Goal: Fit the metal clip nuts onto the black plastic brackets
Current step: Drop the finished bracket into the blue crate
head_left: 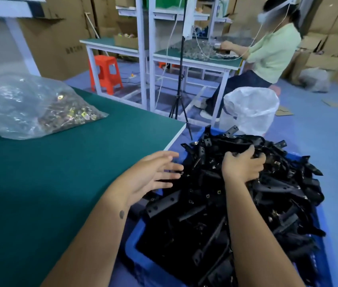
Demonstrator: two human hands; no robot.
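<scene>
- Digging into the heap, my right hand (243,163) curls its fingers around a cluster of black plastic brackets (222,206) near the top of the pile; I cannot tell how many it holds.
- My left hand (155,175) hovers spread, fingers straight and apart, over the near edge of the pile, just beside the corner of the green table (81,162); it holds nothing.
- Risk one: the brackets lie interlocked, so I judge that lifting a handful may drag neighbours up with it and spill them over the rim of the blue crate (141,264), which the heap already overtops.
- Risk two: several brackets in the heap show small metal squares at their holes, so already fitted pieces may be mixed in; I may pick one that needs no clip.
- Risk three: a grip on a tangled cluster rather than one piece may slip, dropping parts to the blue floor (319,129) between crate and table.
- Risk four: the metal clip nuts (74,116) sit in a clear plastic bag (19,104) at the far left of the table, well apart from both hands; the bag's mouth is not visible, so reaching in one-handed may scatter them.
- Beyond, another person (267,56) works seated at a separate bench, clear of my reach.
</scene>
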